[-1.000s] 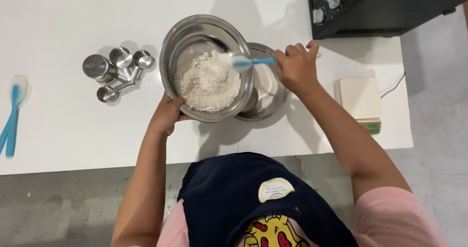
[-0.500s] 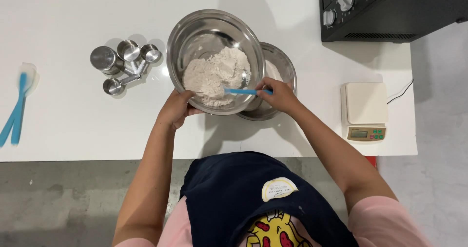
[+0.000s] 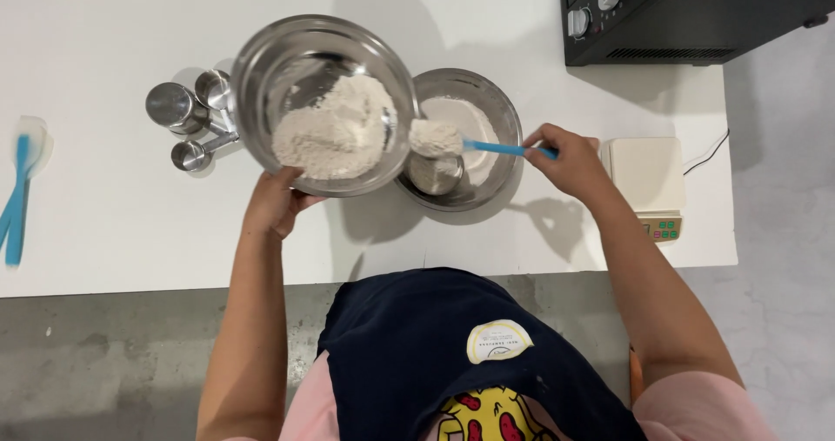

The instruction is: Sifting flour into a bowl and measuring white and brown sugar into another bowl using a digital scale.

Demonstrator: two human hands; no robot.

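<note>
- shiny silver steel mixing bowl (image 3: 323,102), heaped with white flour (image 3: 335,132)
- second silver steel bowl (image 3: 465,136), dusted white inside
- bright blue-handled spatula (image 3: 487,147), its blade coated white
- plain white table (image 3: 104,232)
- silver measuring cups (image 3: 187,119)
- black oven (image 3: 696,15) with pale knobs
- cream kitchen scale (image 3: 648,184) with green buttons
- navy apron (image 3: 452,354) with a yellow and red pattern

A steel mixing bowl (image 3: 323,102) of flour (image 3: 335,130) is gripped at its near rim by the left hand (image 3: 277,202). A blue-handled spatula (image 3: 474,143), heaped with flour, is held by the right hand (image 3: 567,158) over a smaller steel bowl (image 3: 465,138). Metal measuring cups (image 3: 187,119) are grouped on the white desk (image 3: 104,223).
</note>
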